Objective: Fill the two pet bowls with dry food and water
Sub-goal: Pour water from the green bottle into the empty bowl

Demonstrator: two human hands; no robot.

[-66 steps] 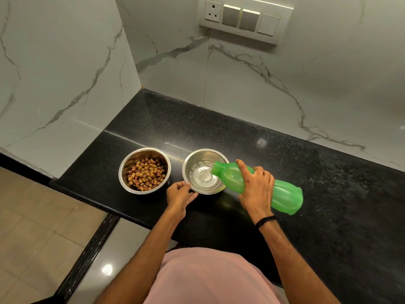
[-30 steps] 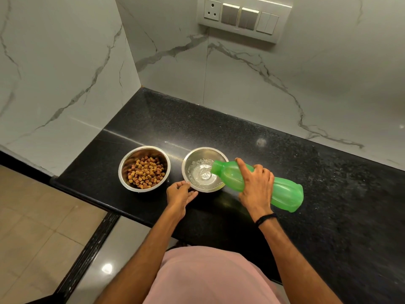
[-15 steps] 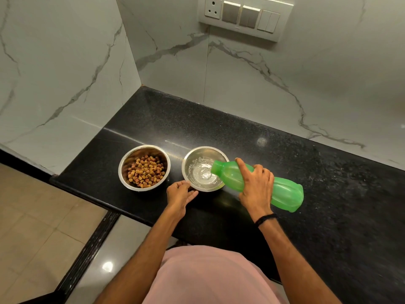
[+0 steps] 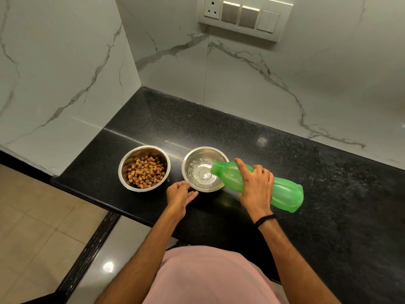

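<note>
Two steel bowls stand side by side near the front edge of a black counter. The left bowl (image 4: 122,170) holds brown dry food (image 4: 145,172). The right bowl (image 4: 186,163) has water rippling in it. My right hand (image 4: 255,186) grips a green plastic bottle (image 4: 285,191), tipped almost flat, with its open mouth over the right bowl's rim. My left hand (image 4: 179,195) rests against the near left rim of the water bowl, fingers curled around it.
The black granite counter (image 4: 328,183) runs back to marble walls on the left and behind. A switch panel (image 4: 243,16) is mounted on the back wall. Tiled floor lies beyond the counter's left end.
The bottle stays tipped over the right bowl and the water in it keeps rippling. Both hands hold their places; only the camera shifts slightly.
</note>
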